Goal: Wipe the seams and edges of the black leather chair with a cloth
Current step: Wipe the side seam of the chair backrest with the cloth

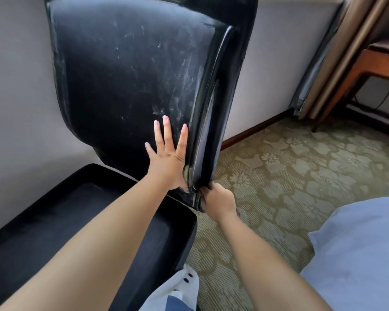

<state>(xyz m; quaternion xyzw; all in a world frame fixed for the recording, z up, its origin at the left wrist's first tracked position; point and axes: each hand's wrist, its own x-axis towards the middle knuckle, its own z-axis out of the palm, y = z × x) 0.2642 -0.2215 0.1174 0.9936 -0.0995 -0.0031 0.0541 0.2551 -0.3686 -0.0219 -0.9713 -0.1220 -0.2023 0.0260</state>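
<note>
While your left hand [169, 158] lies flat on the lower backrest of the black leather chair [130, 70], fingers straight and spread, palm bracing the leather just beside the right-hand edge, your right hand [218, 199] is down at the bottom corner of that same edge, fingers curled in tight against the side seam [208, 113]. And what are they curled around? Something dark peeks out there, possibly the cloth, but I can't tell you for sure; it blends into the black leather and the fingers hide it. The chair stands against the pale wall [14, 86], backrest upright, seat [94, 221] running toward you at lower left. As for progress, I'd call it somewhere in the middle: you're working the foot of the right seam, yet whitish scuffs and dusty streaks show across the backrest panel, thickest near the right edge, and a pale line runs along the seam itself. The left edge and the seat rim also look dull, so there's plenty left by my reckoning. On the count: one chair, two hands, no cloth plainly in view. Around it sit the patterned green carpet [290, 167], a brown curtain [346, 55] with a wooden table [373, 61] at upper right, a light blue fabric [357, 254] at lower right, and a white garment with dark buttons [184, 286] at the bottom.
</note>
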